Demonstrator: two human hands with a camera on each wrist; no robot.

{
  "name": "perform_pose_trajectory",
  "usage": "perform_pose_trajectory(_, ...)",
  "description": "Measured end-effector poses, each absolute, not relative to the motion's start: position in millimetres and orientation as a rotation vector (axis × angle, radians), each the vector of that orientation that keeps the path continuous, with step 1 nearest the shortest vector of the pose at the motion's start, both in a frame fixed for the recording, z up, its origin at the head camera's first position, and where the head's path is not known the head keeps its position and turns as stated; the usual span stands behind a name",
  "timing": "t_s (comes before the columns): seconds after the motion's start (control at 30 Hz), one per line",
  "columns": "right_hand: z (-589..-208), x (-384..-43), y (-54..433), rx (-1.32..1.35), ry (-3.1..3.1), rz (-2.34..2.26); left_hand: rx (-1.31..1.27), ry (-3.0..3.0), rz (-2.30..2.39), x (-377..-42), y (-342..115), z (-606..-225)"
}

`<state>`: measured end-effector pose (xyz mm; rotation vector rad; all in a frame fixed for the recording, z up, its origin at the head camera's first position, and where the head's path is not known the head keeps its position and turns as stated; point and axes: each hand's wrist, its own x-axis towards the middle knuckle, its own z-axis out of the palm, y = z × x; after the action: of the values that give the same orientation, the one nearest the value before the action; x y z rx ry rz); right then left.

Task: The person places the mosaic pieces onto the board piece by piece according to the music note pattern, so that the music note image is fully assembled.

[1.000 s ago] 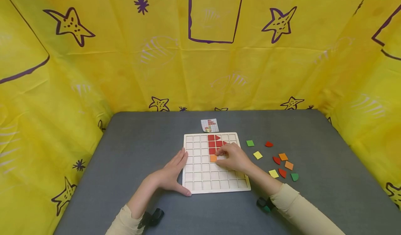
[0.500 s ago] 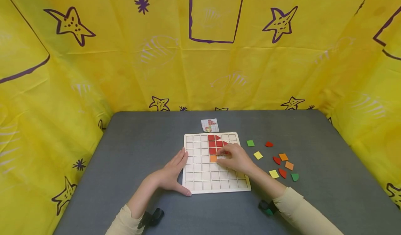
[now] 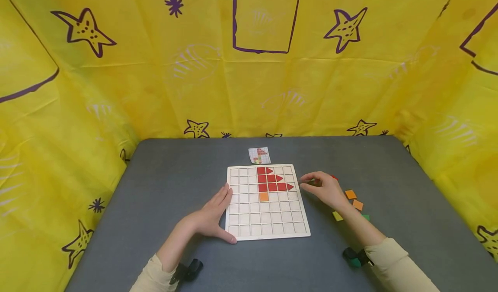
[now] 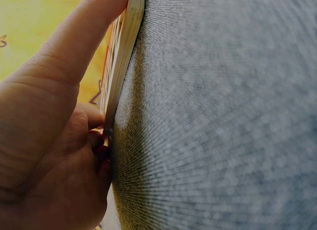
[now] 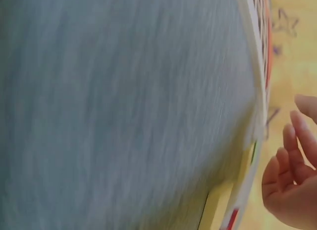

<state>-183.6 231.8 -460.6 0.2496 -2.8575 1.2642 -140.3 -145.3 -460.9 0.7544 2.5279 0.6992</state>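
Observation:
A pale wooden grid board (image 3: 249,218) lies on the dark table. In its upper cells are rows of red tiles (image 3: 272,178), squares ending in pointed pieces, with an orange square tile (image 3: 264,197) below them. My left hand (image 3: 210,216) rests along the board's left side, thumb at the front corner and fingers on the edge. The left wrist view shows that thumb against the board's edge (image 4: 126,51). Off the right side of the board my right hand (image 3: 327,191) hovers with bent fingers, nothing between thumb and fingertips. It hides part of the loose tiles.
Loose orange tiles (image 3: 351,194), a yellow tile (image 3: 337,216) and a green tile (image 3: 365,217) lie around the right forearm. A small printed card (image 3: 259,155) with a coloured grid picture sits behind the board. Yellow patterned cloth (image 3: 249,93) surrounds the table.
My right hand has left the board and moved right toward the loose tiles. A red pointed tile now shows at the right end of the third row. The left hand has stayed put.

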Motion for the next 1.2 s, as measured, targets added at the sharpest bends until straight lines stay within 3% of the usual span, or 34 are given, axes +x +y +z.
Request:
perform_pose_trajectory(0.27, -467, -206, 262, 0.206, -2.935, 1.135, 0.746, 2.532, 0.68, -139, -146, -460)
perform_pose_trajectory(0.63, -475, -218, 268, 0.286, -2.947, 0.997, 0.75, 2.531, 0.691, -140, -145, -462)
perform_pose_trajectory(0.93, -475, -214, 265, 0.263, -2.939, 0.957, 0.755, 2.538, 0.67, -140, -147, -463)
perform_pose_trajectory(1.2, -469, -196, 246, 0.172, -2.901, 1.277, 0.751, 2.54, 0.667, -141, -146, -462)
